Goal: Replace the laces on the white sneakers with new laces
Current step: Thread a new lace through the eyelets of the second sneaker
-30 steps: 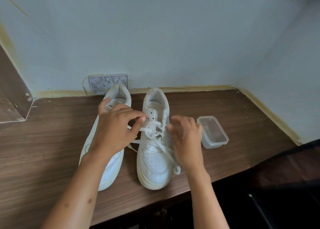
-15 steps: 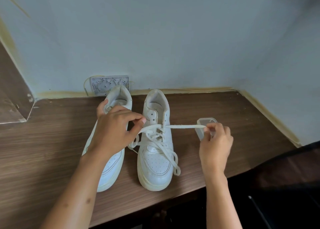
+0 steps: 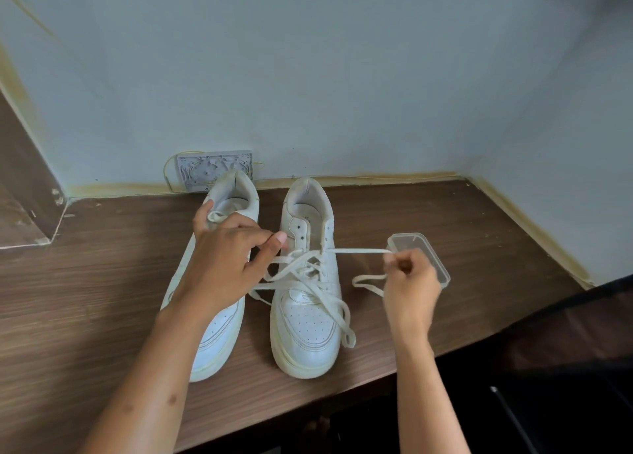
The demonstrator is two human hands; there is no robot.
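Two white sneakers stand side by side on the wooden desk [image 3: 102, 282], toes toward the person, and the work is on the right sneaker [image 3: 308, 302], whose old lace [image 3: 359, 251] is being drawn out of its eyelets. The right hand [image 3: 409, 285] pinches that lace and stretches it sideways, taut, just in front of the clear plastic container [image 3: 419, 253]. The left hand [image 3: 224, 265], lying over the left sneaker [image 3: 219, 337], has thumb and forefinger closed together at the shoe's near edge; whether they nip a strand I cannot tell. To do this well, pull along the line of the eyelet row, one crossing at a time, while the left hand steadies the shoe so it does not skid. Compared with half a second ago, the right hand sits slightly lower and a slack loop now trails beneath it.
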